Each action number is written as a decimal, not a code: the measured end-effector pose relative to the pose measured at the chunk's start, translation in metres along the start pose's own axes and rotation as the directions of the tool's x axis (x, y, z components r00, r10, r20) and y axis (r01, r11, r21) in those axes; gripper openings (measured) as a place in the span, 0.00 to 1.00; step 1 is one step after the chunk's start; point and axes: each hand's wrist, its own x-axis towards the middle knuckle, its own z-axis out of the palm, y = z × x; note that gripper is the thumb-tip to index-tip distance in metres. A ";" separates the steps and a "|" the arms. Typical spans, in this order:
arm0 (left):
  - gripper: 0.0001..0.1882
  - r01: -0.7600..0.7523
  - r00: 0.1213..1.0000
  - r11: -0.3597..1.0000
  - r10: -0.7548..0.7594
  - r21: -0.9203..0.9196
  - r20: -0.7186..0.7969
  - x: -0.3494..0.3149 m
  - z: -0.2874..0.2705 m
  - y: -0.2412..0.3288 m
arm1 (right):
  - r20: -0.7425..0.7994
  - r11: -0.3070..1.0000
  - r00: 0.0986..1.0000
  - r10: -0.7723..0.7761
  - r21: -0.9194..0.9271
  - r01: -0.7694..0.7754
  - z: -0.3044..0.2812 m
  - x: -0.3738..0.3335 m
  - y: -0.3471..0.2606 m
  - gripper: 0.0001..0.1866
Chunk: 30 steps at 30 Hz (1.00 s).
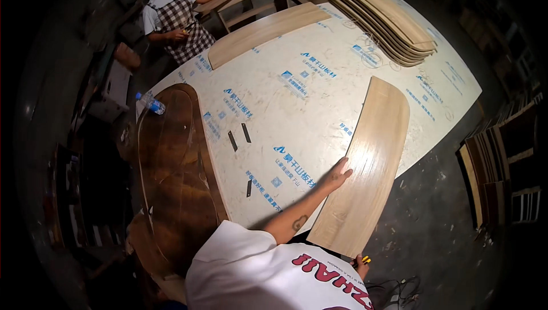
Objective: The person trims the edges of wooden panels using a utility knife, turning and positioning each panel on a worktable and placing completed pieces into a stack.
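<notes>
A pale wood-grain board with a rounded far corner lies at the right side of the printed white table, its near end close to my body. My left hand grips the board's left edge at about mid-length, the forearm reaching across the table. By the near end of the board my right hand is closed around a small yellow-and-black tool. Most of that tool is hidden, so its kind cannot be made out. My sleeve and shirt cover part of the near edge.
Curved boards are stacked at the far right; another board lies along the far edge. Three dark strips lie at left, near a brown rounded panel and a water bottle. A person in a checked apron stands beyond.
</notes>
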 end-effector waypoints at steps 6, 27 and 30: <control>0.36 -0.138 0.978 0.952 0.174 0.274 -0.112 0.021 -0.012 0.001 | 0.143 0.987 0.989 0.041 0.151 -0.063 0.063 -0.013 0.002 0.10; 0.36 -0.368 0.888 0.780 0.456 0.507 -0.056 -0.190 0.001 -0.066 | 0.536 0.916 0.803 -0.262 -0.124 0.381 0.017 0.050 -0.007 0.20; 0.38 -0.325 0.900 0.726 0.435 0.607 -0.038 -0.182 0.012 -0.064 | 0.542 0.930 0.806 -0.238 -0.113 0.350 0.022 0.049 -0.043 0.33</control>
